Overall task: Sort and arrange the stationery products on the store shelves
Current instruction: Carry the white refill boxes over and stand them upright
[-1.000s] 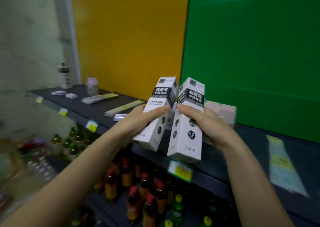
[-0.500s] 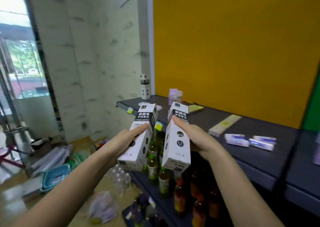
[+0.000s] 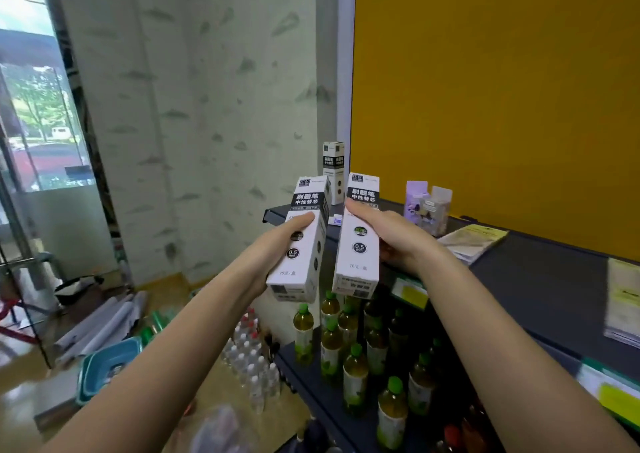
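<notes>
Before the dark shelf (image 3: 540, 279), we are gripping one white refill box in each of our hands: left hand (image 3: 277, 245) clasping the left box (image 3: 299, 241), right hand (image 3: 391, 238) clasping the right box (image 3: 358, 245).

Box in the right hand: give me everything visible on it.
The box in the right hand is a tall, slim white carton, cardboard by its look, closed. A black band with white Chinese characters crosses its upper front; below sit a dark round mark, a circled "0.5 mm" and small grey print, with a dark label on the bottom end. It is held nearly upright, in the air in front of the shelf's end. The right hand grips it from the right, thumb across the front. It is next to the left hand's matching box.
</notes>
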A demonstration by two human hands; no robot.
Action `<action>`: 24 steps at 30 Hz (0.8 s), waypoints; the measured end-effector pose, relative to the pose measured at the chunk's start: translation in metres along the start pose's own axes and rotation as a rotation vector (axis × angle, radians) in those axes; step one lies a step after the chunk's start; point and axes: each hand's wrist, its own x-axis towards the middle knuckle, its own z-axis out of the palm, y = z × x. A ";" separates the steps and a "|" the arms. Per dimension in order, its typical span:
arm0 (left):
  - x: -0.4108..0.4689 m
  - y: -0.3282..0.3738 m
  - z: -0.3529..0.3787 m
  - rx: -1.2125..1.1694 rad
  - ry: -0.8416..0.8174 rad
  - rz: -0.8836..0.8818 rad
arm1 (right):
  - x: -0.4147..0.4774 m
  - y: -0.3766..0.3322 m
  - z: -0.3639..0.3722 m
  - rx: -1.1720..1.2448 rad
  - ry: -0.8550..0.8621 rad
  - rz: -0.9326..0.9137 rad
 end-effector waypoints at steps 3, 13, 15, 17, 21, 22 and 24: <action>0.053 0.013 -0.017 -0.014 -0.066 0.077 | 0.046 -0.015 0.005 -0.052 0.053 -0.035; 0.209 0.063 -0.064 0.198 -0.176 0.317 | 0.176 -0.059 -0.001 -0.296 0.279 -0.035; 0.240 0.071 -0.070 0.208 -0.230 0.341 | 0.194 -0.061 -0.004 -0.314 0.319 -0.016; 0.268 0.079 -0.074 0.196 -0.284 0.369 | 0.212 -0.059 -0.009 -0.328 0.361 -0.018; 0.321 0.095 -0.076 0.228 -0.413 0.419 | 0.241 -0.055 -0.014 -0.321 0.446 -0.017; 0.333 0.099 -0.076 0.232 -0.449 0.430 | 0.246 -0.056 -0.014 -0.316 0.470 -0.017; 0.354 0.107 -0.075 0.217 -0.517 0.462 | 0.257 -0.059 -0.014 -0.309 0.518 -0.030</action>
